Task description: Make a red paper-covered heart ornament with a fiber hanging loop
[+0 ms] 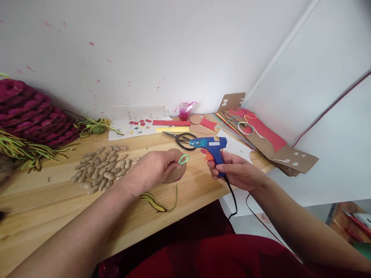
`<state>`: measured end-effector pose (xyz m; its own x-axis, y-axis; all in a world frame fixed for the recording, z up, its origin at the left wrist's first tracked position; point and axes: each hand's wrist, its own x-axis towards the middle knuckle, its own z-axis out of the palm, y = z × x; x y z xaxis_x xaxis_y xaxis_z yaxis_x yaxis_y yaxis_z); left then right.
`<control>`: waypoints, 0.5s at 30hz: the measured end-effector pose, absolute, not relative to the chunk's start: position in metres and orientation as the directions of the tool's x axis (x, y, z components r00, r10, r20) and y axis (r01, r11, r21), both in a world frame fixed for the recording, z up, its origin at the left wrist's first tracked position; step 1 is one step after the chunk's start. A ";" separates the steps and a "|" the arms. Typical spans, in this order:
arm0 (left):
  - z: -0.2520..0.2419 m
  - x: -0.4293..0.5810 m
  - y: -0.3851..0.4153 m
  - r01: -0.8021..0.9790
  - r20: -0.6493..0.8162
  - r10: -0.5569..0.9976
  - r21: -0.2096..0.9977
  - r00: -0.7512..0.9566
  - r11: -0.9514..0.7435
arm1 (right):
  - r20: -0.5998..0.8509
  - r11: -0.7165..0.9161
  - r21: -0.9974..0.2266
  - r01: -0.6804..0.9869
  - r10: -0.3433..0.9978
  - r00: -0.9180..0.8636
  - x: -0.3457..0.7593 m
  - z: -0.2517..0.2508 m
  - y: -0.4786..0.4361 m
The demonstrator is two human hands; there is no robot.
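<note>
My right hand (237, 168) is wrapped round the handle of a blue hot glue gun (213, 148) with an orange trigger; its nozzle points left. Pinched in the fingers of my left hand (158, 168) is a green cord loop (184, 158). Beneath that hand a round cardboard disc (175, 175) lies on the wooden table, partly covered by the fingers. Yellow-green and dark yarn strands (156, 202) trail out below my left wrist. Black-handled scissors (182, 139) rest just behind the glue gun's nozzle.
Peanuts (101, 168) are spread left of my left hand. Farther left sits a magenta layered object (31, 112) with yarn. Star stickers (140, 122), a red strip (171, 123) and a pink-stained cup (184, 111) stand along the wall. Cardboard sheets (298, 158) overhang the right edge; the gun's cord (233, 197) hangs down.
</note>
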<state>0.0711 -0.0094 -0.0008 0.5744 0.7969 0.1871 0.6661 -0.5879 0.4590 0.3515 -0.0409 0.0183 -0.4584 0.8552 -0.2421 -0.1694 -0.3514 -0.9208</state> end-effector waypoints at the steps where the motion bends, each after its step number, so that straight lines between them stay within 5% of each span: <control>1: 0.000 0.070 -0.009 0.682 0.193 0.810 0.454 0.553 -0.574 | -0.237 -0.344 -0.924 -0.167 0.857 -0.458 0.352 0.018 -0.041; 8: 0.007 0.058 0.001 0.802 0.226 0.915 0.443 0.333 -0.401 | -0.242 -0.340 -0.926 -0.165 0.870 -0.430 0.351 0.020 -0.040; 15: 0.005 0.055 0.002 0.803 0.245 0.925 0.464 0.292 -0.376 | -0.278 -0.360 -0.911 -0.203 0.897 -0.344 0.345 0.021 -0.039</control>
